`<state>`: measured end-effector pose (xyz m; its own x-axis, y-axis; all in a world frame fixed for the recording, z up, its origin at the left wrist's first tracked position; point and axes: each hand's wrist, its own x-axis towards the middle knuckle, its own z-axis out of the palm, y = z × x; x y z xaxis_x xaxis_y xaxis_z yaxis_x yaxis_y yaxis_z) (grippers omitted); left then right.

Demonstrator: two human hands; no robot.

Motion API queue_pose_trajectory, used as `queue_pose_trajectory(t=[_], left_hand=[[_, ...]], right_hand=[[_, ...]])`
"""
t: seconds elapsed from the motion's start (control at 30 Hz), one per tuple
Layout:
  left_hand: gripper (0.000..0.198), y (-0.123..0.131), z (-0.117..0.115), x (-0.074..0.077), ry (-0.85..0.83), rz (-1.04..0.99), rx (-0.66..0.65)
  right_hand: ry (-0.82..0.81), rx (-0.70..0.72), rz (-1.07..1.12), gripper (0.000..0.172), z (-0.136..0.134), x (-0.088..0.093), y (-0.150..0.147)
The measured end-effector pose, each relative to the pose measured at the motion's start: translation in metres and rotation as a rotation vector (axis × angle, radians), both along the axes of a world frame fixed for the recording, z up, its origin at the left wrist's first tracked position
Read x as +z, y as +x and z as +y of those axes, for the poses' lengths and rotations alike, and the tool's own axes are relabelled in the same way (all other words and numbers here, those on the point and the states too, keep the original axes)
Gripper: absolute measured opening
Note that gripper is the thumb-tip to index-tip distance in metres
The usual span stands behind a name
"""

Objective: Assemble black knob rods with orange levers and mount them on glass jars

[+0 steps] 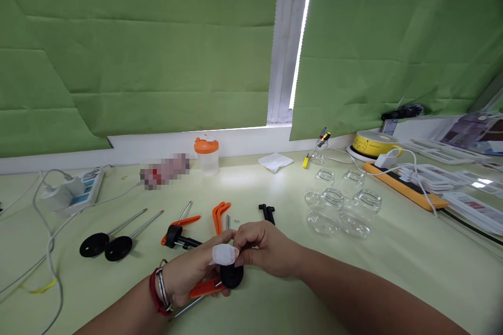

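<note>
My left hand (186,272) is closed around a black round part (232,277) with an orange lever (203,288). A thin metal rod (190,307) sticks out below that hand. White wrapping (223,254) covers its thumb. Right at the top of the black part, the fingers of my right hand (267,247) are pinched together; what they hold, if anything, is hidden. Just beyond lie a similar black-and-orange assembly (173,235), loose orange levers (219,215), black T-shaped pieces (268,213) and tiny metal bits (236,221).
To the left are two black discs on rods (118,248) and a white power strip (84,191) with trailing cables. An orange-lidded cup (207,155) stands at the back. Several clear jars (334,209) and an orange power strip (404,186) occupy the right side.
</note>
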<state>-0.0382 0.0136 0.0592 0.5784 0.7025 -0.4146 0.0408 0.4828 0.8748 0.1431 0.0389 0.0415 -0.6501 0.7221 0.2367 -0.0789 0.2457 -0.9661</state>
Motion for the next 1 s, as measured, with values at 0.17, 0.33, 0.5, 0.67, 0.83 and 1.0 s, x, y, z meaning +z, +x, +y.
queue_pose_trajectory(t=[0.17,0.33,0.5,0.67,0.83,1.0], left_hand=[[0.027,0.0006,0.0000,-0.0008,0.007,-0.027,-0.010],[0.026,0.0016,-0.0002,0.0011,0.015,-0.044,-0.010],[0.027,0.0021,0.0002,0.0014,0.002,-0.045,-0.007],[0.030,-0.0008,0.0013,-0.0017,0.005,-0.034,-0.015],[0.035,-0.0032,0.0014,-0.0032,-0.029,-0.032,-0.011],[0.040,-0.0011,0.0007,-0.0010,-0.024,-0.006,-0.009]], right_hand=[[-0.018,-0.012,-0.029,0.010,0.0004,0.0007,0.0000],[-0.100,-0.016,-0.019,0.020,0.0010,-0.0052,-0.0024],[-0.188,0.003,0.009,0.028,0.0012,-0.0088,-0.0041],[-0.091,-0.011,-0.027,0.024,-0.0004,-0.0038,-0.0023],[-0.107,-0.045,-0.082,0.025,-0.0025,-0.0013,-0.0019],[-0.077,-0.018,-0.079,0.022,-0.0024,-0.0017,-0.0018]])
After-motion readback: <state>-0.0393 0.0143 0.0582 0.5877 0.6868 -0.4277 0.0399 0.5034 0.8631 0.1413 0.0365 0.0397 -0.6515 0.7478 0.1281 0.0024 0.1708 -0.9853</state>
